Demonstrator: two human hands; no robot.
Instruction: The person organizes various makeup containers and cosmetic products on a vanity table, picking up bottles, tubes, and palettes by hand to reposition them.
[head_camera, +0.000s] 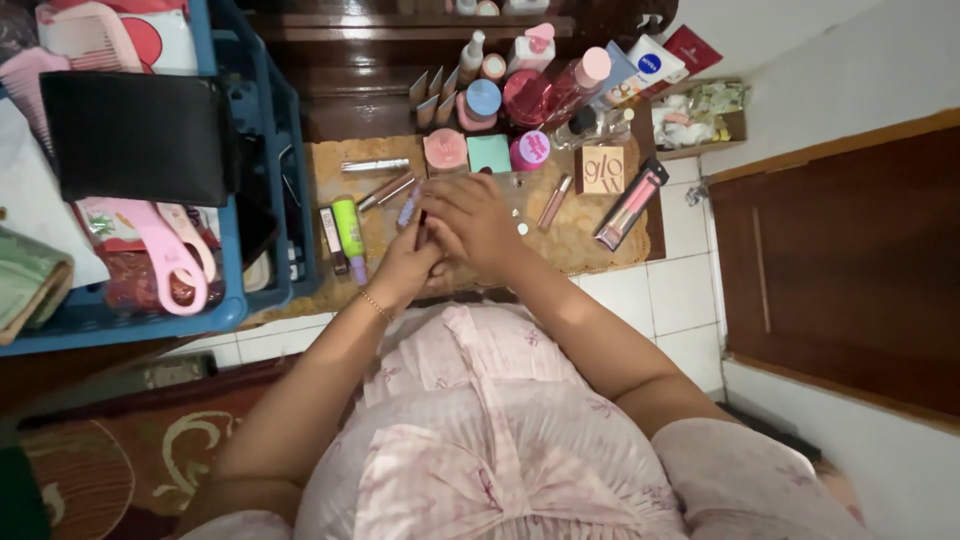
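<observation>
My left hand (405, 265) and my right hand (470, 222) meet over a low wooden board (590, 245) covered with cosmetics. Between them they hold a slim dark pencil-like stick (421, 226), with a pale lilac tube (408, 207) showing just beside the fingers. My right hand lies partly over the left, so the exact grip is hidden. A gold bracelet (376, 305) circles my left wrist. A green tube (349, 230) lies just left of my hands.
Jars, bottles and small boxes (520, 90) crowd the board's far side. A long pink-and-black package (630, 205) and a slim tube (555, 202) lie to the right. A blue crate (255, 200) holds a black pouch (135, 135) and a pink comb. A dark wooden door (850, 270) stands at right.
</observation>
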